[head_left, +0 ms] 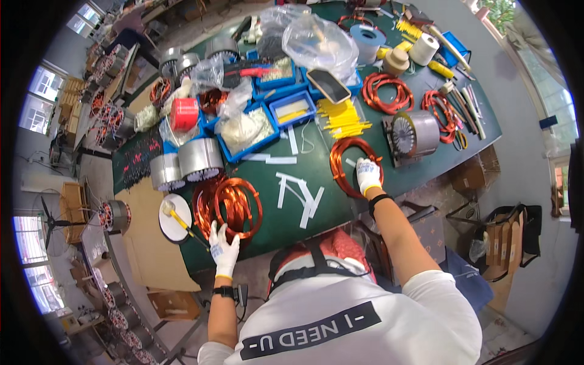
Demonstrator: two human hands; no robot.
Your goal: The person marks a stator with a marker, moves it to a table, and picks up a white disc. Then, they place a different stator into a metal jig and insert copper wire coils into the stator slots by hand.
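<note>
Coil (337, 167) of copper wire lies at 3 o'clock from the middle of the view, on the green table (337, 210). The gloved right hand (368, 174) rests over its right rim, back upward; the fingertips are hidden, so how tightly they close I cannot tell. At 8 o'clock sits a coil bundle (236, 204). The gloved left hand (224, 250), between 7 and 8, is at its near rim with fingers parted; whether they grip or only touch, I cannot tell. White strips (306, 212) lie between the two hands, near the dial's middle. Toward 1 o'clock are yellow sticks (340, 118), a phone (328, 86) just past them; at 2 o'clock stands a stator (420, 131). Out beyond the bundle, also toward 8, is a white dish (169, 226).
</note>
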